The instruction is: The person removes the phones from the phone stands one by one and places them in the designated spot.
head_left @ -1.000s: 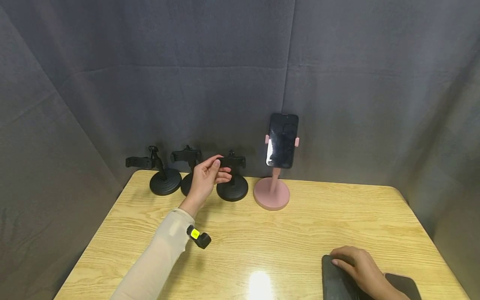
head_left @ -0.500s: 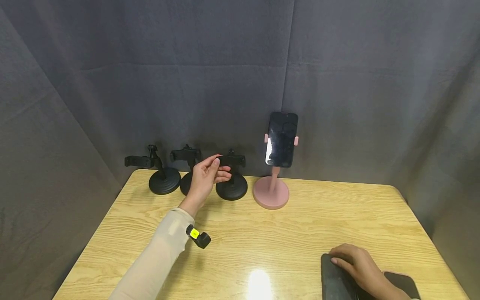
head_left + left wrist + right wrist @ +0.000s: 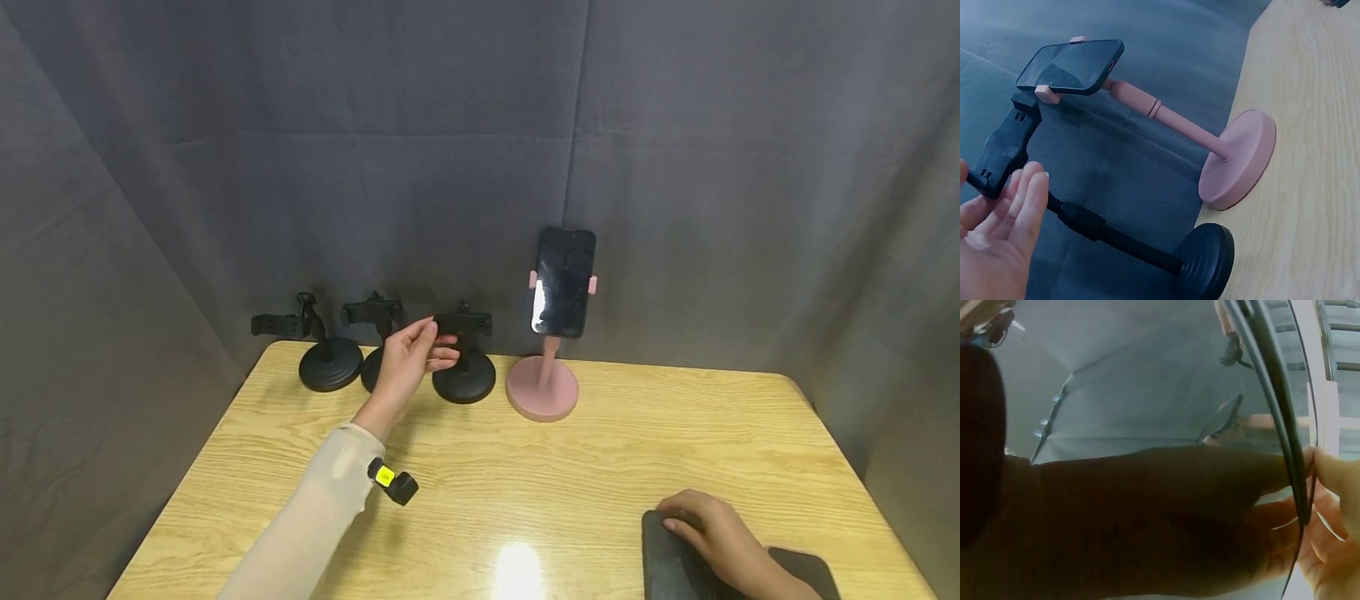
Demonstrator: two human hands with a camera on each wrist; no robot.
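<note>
Black stand (image 3: 472, 385) just left of the pink stand (image 3: 542, 392), its clamp (image 3: 468, 323) pinched by fingers of the left hand (image 3: 405, 358).
A light pinch that leaves the ringed, round base (image 3: 1211, 259) flat on the counter (image 3: 600, 467) should serve best; the stand is all black. Nearer the person, right of the pink stand, the right hand (image 3: 720, 537) has its fingers gripping a phone (image 3: 666, 554).

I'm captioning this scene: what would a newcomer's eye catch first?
Probably the pink, round-based phone stand just right of centre in the head view, holding a glossy black phone. Next, to its left, the bare left hand grips the top of the rightmost black, round-based stand.
</note>
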